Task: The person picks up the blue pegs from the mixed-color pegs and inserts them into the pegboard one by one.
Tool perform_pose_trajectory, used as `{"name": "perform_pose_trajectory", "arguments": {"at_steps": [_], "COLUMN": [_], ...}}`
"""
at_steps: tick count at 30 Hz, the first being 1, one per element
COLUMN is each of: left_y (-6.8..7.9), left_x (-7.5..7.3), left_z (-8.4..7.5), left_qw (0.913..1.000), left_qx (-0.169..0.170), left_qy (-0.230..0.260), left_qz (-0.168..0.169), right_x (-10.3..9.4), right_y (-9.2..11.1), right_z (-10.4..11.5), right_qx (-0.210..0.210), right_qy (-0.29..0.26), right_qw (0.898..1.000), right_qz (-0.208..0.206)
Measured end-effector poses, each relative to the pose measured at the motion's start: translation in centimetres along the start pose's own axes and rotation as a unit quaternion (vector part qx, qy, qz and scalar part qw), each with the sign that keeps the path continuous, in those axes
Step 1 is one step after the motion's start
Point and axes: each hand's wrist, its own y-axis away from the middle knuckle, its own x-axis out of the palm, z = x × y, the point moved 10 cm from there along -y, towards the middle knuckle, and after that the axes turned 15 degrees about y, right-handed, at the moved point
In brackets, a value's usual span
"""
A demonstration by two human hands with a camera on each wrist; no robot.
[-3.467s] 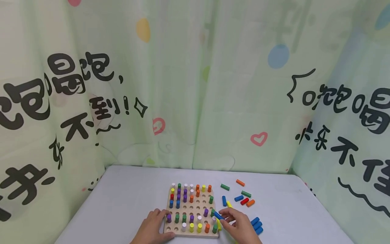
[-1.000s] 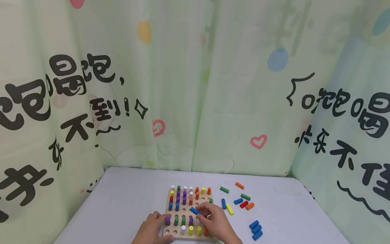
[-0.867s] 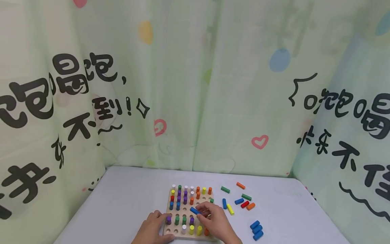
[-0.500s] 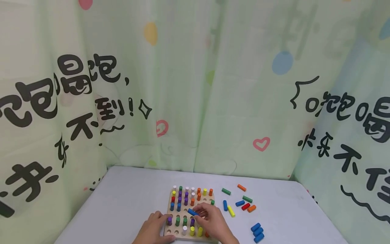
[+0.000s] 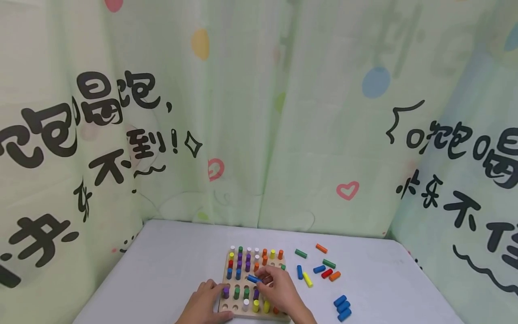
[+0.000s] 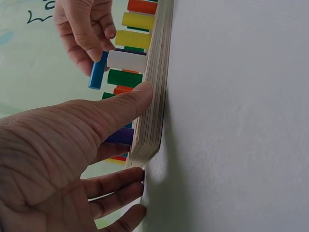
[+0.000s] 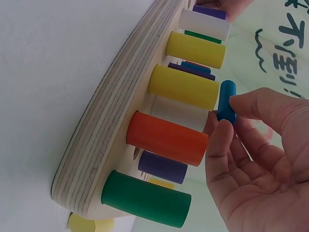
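Note:
A wooden pegboard (image 5: 227, 308) with rows of coloured pegs lies near the table's front edge. My left hand (image 5: 203, 302) grips its near left corner, the thumb (image 6: 137, 96) on the front edge and the fingers along the left side. My right hand (image 5: 279, 288) pinches a blue peg (image 5: 253, 279) between thumb and fingers, over the middle of the board. The peg is tilted, held above the holes, and in the right wrist view the blue peg (image 7: 227, 100) shows beyond the tops of the standing yellow pegs (image 7: 184, 87). My right hand hides part of the board's right side.
Loose pegs lie right of the board: blue, green, orange, a yellow peg (image 5: 307, 280) and a red peg (image 5: 327, 273). Three blue pegs (image 5: 343, 308) lie together nearer the front. A yellow peg (image 7: 87, 222) lies by the board's near right corner. A printed curtain (image 5: 299, 135) surrounds the table.
My right hand has carried the blue peg leftward from the board's right edge to over its middle, then shifted only slightly. My left hand keeps its hold on the corner.

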Motion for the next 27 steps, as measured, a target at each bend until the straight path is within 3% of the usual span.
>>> {"name": "perform_pose_trajectory", "arguments": {"at_steps": [12, 27], "left_y": [0.0, 0.3], "left_x": [0.1, -0.1], "left_z": [0.3, -0.3], "left_qw": [0.9998, 0.9999], "left_qx": [-0.019, -0.002], "left_qy": [0.004, -0.009], "left_qz": [-0.002, -0.013], "right_x": [-0.1, 0.0], "right_y": [-0.6, -1.6], "right_z": [0.0, 0.6], "right_qx": [-0.009, -0.021], "right_qy": [0.014, 0.055], "right_qw": [1.0, 0.998], "right_qz": [-0.014, -0.032]}}
